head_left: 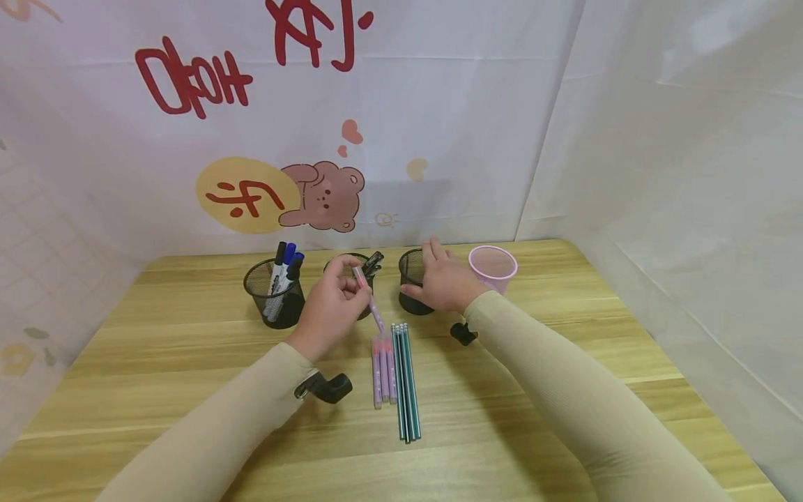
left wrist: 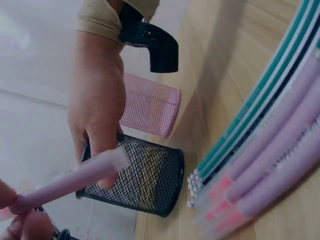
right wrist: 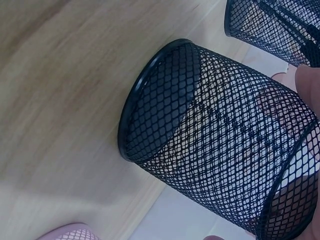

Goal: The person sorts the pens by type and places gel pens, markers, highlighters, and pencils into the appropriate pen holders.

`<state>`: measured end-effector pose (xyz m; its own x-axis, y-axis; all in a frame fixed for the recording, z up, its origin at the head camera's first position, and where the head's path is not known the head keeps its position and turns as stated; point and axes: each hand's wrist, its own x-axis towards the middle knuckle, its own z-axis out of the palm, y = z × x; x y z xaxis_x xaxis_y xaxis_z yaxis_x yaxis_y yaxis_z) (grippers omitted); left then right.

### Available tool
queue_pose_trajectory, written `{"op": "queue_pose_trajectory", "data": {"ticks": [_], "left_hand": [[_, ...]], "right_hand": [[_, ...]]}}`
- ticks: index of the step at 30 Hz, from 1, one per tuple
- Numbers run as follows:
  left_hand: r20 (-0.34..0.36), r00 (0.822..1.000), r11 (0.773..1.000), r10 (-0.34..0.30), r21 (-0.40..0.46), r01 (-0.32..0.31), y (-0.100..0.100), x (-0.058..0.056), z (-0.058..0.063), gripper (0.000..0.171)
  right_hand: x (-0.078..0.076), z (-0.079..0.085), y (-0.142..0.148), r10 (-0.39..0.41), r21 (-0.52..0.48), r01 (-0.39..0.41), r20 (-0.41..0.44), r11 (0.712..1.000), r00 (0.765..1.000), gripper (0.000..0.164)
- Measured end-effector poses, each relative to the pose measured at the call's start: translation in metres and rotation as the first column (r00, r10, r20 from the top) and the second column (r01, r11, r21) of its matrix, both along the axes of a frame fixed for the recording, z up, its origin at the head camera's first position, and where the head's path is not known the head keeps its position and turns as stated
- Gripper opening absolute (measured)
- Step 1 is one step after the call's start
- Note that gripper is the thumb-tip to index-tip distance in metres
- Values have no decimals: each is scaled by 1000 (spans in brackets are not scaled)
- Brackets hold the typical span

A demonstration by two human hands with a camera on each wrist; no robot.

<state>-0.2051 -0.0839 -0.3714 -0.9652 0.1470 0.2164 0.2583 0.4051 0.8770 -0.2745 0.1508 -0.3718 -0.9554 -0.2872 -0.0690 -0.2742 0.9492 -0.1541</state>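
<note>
My left hand [head_left: 331, 307] pinches a purple pen [head_left: 376, 310] with a pink band and clear end, held slanted above the table. The same pen [left wrist: 75, 182] crosses the left wrist view. My right hand [head_left: 447, 281] grips a black mesh pen cup [head_left: 410, 301] near its rim, thumb on one side and fingers across the top. In the right wrist view this upright cup [right wrist: 210, 130] fills the middle, fingertips just showing at the edge. Below the hands lie several purple pens [head_left: 385, 373] side by side, and against them several green pencils [head_left: 408, 383] with silvery ends.
At the left a black mesh cup [head_left: 285, 314] holds several black- and blue-capped markers [head_left: 285, 268]. Another black mesh cup [head_left: 365, 310], partly behind my left hand, has black pens [head_left: 373, 263] in it. A pink mesh cup [head_left: 498, 282] stands right of my right hand, near the backdrop.
</note>
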Motion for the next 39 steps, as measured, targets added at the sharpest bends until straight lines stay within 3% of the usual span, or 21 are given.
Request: {"op": "queue_pose_trajectory", "data": {"ticks": [5,12,19,25,32,39], "left_hand": [[-8,999,991,53,126,-52,5,-5,0,44],[-33,989,952,143,279,-128,11,-8,1,47],[-87,956,905,280,355,-233,21,-14,-4,46],[-130,929,868,346,419,-265,32,-20,-8,43],[-170,907,877,386,372,-303,42,-22,-11,41],[-196,903,894,382,326,-307,49,-23,-14,41]], "right_hand": [[0,-1,1,2,-11,-2,-1,1000,1000,111],[1,0,-1,-5,2,5,-1,1000,1000,110],[1,1,-1,-9,6,9,4,1000,1000,110],[1,1,-1,-12,14,12,11,1000,1000,112],[0,0,-1,-15,11,15,6,1000,1000,111],[0,-1,-1,-17,0,17,5,1000,1000,111]]}}
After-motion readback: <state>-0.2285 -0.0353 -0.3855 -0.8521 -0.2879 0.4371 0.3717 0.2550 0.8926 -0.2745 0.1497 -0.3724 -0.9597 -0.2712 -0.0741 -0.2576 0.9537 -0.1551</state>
